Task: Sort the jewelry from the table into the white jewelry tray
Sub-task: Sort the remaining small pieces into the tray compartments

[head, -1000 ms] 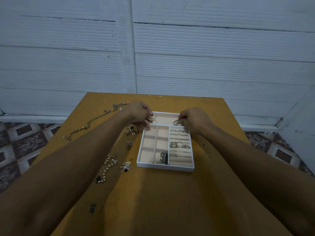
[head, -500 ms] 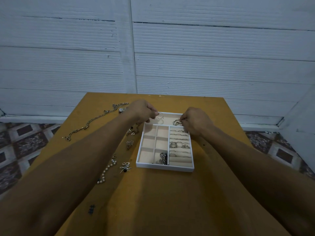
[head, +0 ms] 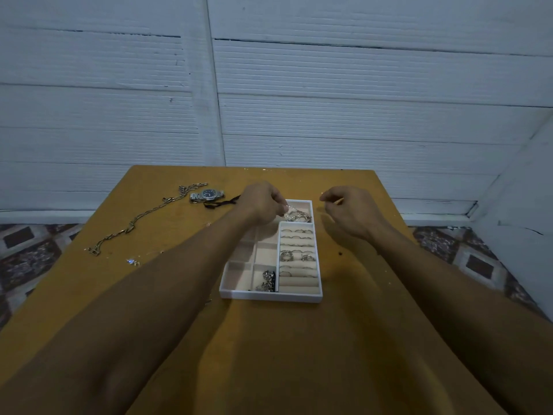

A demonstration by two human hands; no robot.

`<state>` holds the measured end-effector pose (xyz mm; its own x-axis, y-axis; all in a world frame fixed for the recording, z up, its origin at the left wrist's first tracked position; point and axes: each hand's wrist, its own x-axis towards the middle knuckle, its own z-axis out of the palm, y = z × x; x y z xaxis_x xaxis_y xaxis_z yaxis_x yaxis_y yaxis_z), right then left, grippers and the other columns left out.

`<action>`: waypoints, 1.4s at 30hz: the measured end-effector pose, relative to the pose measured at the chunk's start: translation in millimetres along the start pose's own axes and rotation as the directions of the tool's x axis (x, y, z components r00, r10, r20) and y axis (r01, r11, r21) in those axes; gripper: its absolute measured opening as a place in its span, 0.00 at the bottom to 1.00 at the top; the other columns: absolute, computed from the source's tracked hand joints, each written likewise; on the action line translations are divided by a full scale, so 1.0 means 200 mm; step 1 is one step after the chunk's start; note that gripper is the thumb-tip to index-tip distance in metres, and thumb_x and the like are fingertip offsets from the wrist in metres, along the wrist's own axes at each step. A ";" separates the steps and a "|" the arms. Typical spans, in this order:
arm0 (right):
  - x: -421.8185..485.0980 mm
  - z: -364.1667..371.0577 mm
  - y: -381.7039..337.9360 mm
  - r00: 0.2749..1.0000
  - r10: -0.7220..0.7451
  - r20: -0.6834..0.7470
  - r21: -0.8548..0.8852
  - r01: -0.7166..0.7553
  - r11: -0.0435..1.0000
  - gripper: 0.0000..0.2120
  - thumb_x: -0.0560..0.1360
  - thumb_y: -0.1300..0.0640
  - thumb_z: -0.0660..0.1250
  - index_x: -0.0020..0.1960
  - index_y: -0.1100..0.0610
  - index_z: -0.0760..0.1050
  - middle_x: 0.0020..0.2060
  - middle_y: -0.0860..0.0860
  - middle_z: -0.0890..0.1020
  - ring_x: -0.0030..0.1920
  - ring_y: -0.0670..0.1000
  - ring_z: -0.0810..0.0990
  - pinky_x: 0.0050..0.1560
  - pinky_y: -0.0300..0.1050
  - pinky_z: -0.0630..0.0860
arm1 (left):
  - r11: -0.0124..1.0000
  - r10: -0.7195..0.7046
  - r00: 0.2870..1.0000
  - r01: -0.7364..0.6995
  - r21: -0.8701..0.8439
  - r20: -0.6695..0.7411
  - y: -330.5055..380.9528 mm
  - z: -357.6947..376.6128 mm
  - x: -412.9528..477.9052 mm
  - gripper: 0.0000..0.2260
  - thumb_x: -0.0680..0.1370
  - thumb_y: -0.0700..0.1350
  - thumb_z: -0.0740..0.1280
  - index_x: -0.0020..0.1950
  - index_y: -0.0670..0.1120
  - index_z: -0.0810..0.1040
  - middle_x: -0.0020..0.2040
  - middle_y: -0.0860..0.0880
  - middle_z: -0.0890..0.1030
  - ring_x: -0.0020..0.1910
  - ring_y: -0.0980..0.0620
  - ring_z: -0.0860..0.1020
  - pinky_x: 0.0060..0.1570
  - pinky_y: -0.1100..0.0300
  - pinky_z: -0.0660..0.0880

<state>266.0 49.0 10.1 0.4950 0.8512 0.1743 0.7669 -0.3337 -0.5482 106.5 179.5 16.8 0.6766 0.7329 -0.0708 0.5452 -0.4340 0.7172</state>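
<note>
The white jewelry tray point(head: 269, 296) lies mid-table, with rings point(head: 297, 256) slotted in its right-hand rolls and a dark silver cluster point(head: 267, 282) in a front compartment. My left hand point(head: 261, 202) hovers at the tray's far left corner, pinching a thin silver chain point(head: 296, 215) that piles into the far compartment. My right hand point(head: 350, 212) floats just right of the tray, off its rim, fingers curled and pinched with nothing visible in them. My left forearm covers the table left of the tray.
On the yellow table point(head: 269, 348), far left, lie a wristwatch point(head: 208, 194), a long gold link chain point(head: 140, 220) and a black cord point(head: 221, 203). A small bluish piece point(head: 130, 261) sits by my left forearm. A white wall stands behind.
My right hand has let go at the tray's far compartment and drawn off to the right. My left hand has shifted over that compartment with the silver chain. The watch has come into view.
</note>
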 end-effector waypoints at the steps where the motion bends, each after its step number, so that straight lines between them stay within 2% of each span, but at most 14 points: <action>1: -0.02 -0.01 0.02 1.000 0.001 -0.004 -0.002 -0.001 1.000 0.11 0.78 0.55 0.64 0.58 0.52 0.80 0.57 0.48 0.82 0.56 0.50 0.78 0.59 0.51 0.76 | 1.000 -0.004 1.000 0.004 -0.005 -0.001 0.00 0.02 0.01 0.04 0.75 0.42 0.72 0.48 0.43 0.83 0.45 0.47 0.84 0.41 0.56 0.79 0.45 0.59 0.76; 6: -0.07 -0.05 0.10 0.999 0.032 -0.012 -0.019 -0.032 0.999 0.11 0.78 0.55 0.65 0.58 0.51 0.80 0.56 0.48 0.82 0.55 0.49 0.78 0.59 0.53 0.76 | 1.000 -0.027 0.997 0.027 -0.005 -0.074 0.00 0.11 0.05 0.02 0.74 0.42 0.73 0.43 0.45 0.83 0.40 0.50 0.83 0.41 0.54 0.80 0.34 0.65 0.70; 10: -0.10 -0.07 0.13 0.999 0.047 -0.005 -0.027 -0.047 0.999 0.11 0.79 0.55 0.64 0.59 0.53 0.80 0.57 0.49 0.82 0.55 0.49 0.78 0.59 0.51 0.76 | 0.999 -0.009 0.996 0.013 0.036 -0.092 0.02 0.14 0.07 0.03 0.75 0.42 0.71 0.41 0.45 0.83 0.36 0.53 0.82 0.36 0.61 0.78 0.31 0.68 0.69; 13: -0.12 -0.06 0.15 0.999 0.051 0.003 -0.030 -0.051 0.998 0.11 0.79 0.55 0.64 0.59 0.53 0.80 0.57 0.49 0.82 0.55 0.48 0.78 0.60 0.52 0.76 | 0.996 0.002 0.995 0.007 0.090 -0.096 0.03 0.15 0.08 0.04 0.74 0.43 0.72 0.40 0.46 0.84 0.34 0.55 0.81 0.38 0.58 0.79 0.37 0.63 0.75; 16: -0.12 -0.06 0.17 0.998 0.055 0.017 -0.040 -0.054 0.998 0.11 0.78 0.55 0.64 0.58 0.51 0.80 0.56 0.48 0.82 0.55 0.48 0.78 0.61 0.56 0.75 | 0.989 0.007 0.995 0.008 0.145 -0.099 0.03 0.17 0.08 0.02 0.72 0.44 0.74 0.39 0.48 0.84 0.39 0.50 0.84 0.44 0.52 0.81 0.46 0.55 0.80; 22: -0.13 -0.06 0.18 0.997 0.072 0.021 -0.041 -0.071 0.997 0.11 0.79 0.54 0.64 0.59 0.51 0.80 0.56 0.48 0.82 0.54 0.47 0.78 0.60 0.55 0.76 | 0.967 0.035 0.994 -0.007 0.255 -0.104 0.05 0.16 0.07 0.03 0.70 0.40 0.71 0.40 0.47 0.85 0.40 0.47 0.84 0.43 0.48 0.81 0.43 0.53 0.81; 28: -0.14 -0.05 0.16 0.997 0.068 0.030 -0.059 -0.066 0.996 0.11 0.79 0.54 0.64 0.59 0.50 0.80 0.56 0.47 0.82 0.55 0.47 0.78 0.61 0.58 0.75 | 0.968 0.034 0.994 -0.007 0.250 -0.107 0.07 0.15 0.07 0.03 0.70 0.41 0.72 0.41 0.47 0.85 0.41 0.47 0.84 0.43 0.49 0.81 0.44 0.53 0.81; 30: -0.14 -0.06 0.15 0.997 0.067 0.028 -0.054 -0.065 0.996 0.11 0.79 0.54 0.64 0.58 0.51 0.80 0.56 0.47 0.82 0.54 0.47 0.77 0.60 0.56 0.76 | 0.969 0.040 0.992 -0.010 0.248 -0.116 0.06 0.14 0.06 0.03 0.70 0.41 0.72 0.40 0.48 0.85 0.42 0.48 0.84 0.44 0.50 0.81 0.44 0.54 0.81; 34: -0.14 -0.06 0.12 0.998 0.051 0.038 -0.026 -0.050 0.998 0.11 0.79 0.55 0.64 0.58 0.52 0.80 0.56 0.48 0.82 0.51 0.45 0.75 0.52 0.42 0.74 | 0.966 0.085 0.988 -0.050 0.254 -0.131 0.06 0.09 0.02 0.05 0.73 0.42 0.69 0.43 0.48 0.85 0.44 0.50 0.84 0.45 0.51 0.80 0.43 0.57 0.79; 37: -0.16 -0.07 0.07 0.998 0.037 0.054 0.004 -0.037 0.999 0.10 0.79 0.55 0.64 0.58 0.52 0.80 0.56 0.48 0.81 0.52 0.45 0.75 0.51 0.40 0.70 | 0.960 0.133 0.982 -0.094 0.263 -0.136 0.06 0.03 -0.05 0.06 0.75 0.44 0.68 0.45 0.48 0.85 0.44 0.50 0.84 0.43 0.53 0.79 0.39 0.60 0.74; 42: -0.19 -0.04 -0.06 0.997 -0.014 0.070 0.029 0.012 1.000 0.11 0.78 0.55 0.63 0.58 0.52 0.80 0.53 0.47 0.82 0.50 0.45 0.77 0.46 0.38 0.68 | 0.963 0.145 0.973 -0.098 0.250 -0.179 -0.03 -0.18 -0.23 0.06 0.75 0.46 0.68 0.48 0.48 0.85 0.44 0.51 0.84 0.41 0.53 0.79 0.43 0.59 0.77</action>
<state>240.8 18.0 17.1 0.4547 0.8819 0.1242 0.7604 -0.3118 -0.5697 53.5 167.5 41.5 0.6488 0.7440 0.1597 0.5826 -0.6207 0.5247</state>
